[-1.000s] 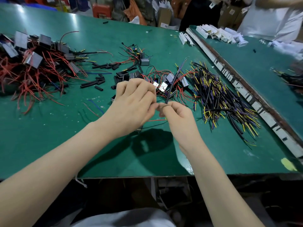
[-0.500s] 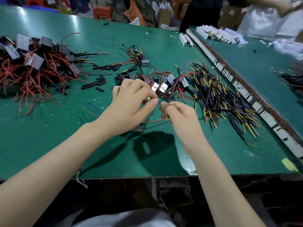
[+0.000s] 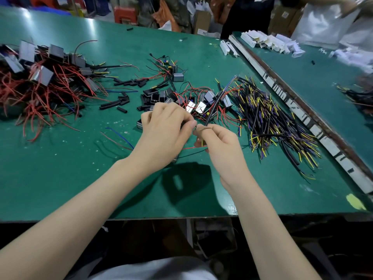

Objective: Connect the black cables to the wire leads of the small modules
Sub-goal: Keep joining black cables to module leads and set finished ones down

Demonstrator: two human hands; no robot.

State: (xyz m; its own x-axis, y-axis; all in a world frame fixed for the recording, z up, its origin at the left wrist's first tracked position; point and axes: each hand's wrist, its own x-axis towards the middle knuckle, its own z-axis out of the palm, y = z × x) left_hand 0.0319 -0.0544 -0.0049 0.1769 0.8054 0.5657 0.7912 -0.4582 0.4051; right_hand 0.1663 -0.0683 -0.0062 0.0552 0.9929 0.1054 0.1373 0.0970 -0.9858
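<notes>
Both hands meet just above the worktop, fingertips nearly touching, because this is fine joining work and the ends have to be lined up close. The right hand pinches a black cable near its lower end between thumb and forefinger, and the cable rises up and away from the fingers, leaning over the modules behind. Holding it so near the tip looks like a way to steady the bare end. The left hand is curled, fingertips pinching something small at the meeting point, most likely a thin lead; the joint itself is hidden by the fingers, so I can't say whether the ends are joined yet. A red lead runs under the hands, and a module peeks out beneath the left palm, probably the one being wired.

Supplies sit within easy reach: loose modules just beyond the hands, the cable pile to the right, short black sleeves to the left of them. Far left lies a heap of modules with red wires, well apart, perhaps finished pieces.

My read: mid-connection, one of many to go.
</notes>
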